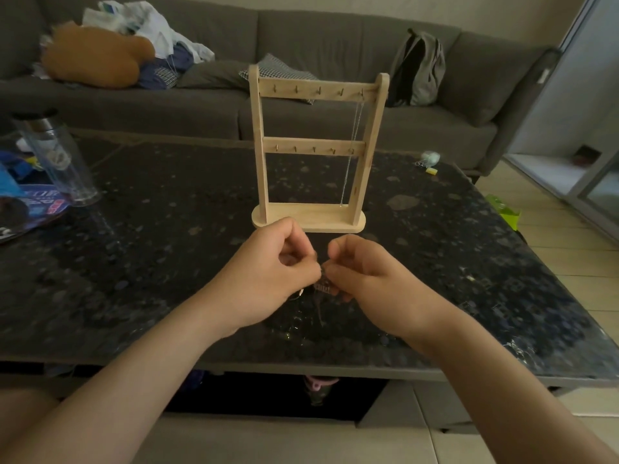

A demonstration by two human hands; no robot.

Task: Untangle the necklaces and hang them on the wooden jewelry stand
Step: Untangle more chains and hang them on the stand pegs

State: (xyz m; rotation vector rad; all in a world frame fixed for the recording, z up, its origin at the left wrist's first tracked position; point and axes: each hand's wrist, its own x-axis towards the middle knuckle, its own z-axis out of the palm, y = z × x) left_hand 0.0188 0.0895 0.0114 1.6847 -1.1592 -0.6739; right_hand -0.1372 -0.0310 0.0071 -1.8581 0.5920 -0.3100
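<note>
Both hands are curled, working low over the table [167, 229] just in front of the stand [310, 219]. The left hand [271, 262] pinches one side of the tangle [323, 288] with thumb and forefinger, and the right hand [365, 272] pinches the other side; its remaining fingers are folded under. The tangle sits between the fingertips, with a dark strand dangling toward the table and a silvery bit showing under the left hand. Risks: pulling the two pinches apart would likely tighten the knot or snap a thin link. A slipped pinch drops the bundle onto the dark speckled top, where fine chain is hard to spot. The knuckles are near the stand's base, so a jerk forward could nudge it and swing the hung chain [355, 135] off its hook. Counts: one stand, two bars, five hooks [319, 91] on each as far as I can make out. One chain is hung, on the top bar's rightmost hook, reaching down to about the base. One tangle is in hand; how many necklaces are in it I cannot tell, too blurred. There is one clear bottle [57, 155] at the table's left.
</note>
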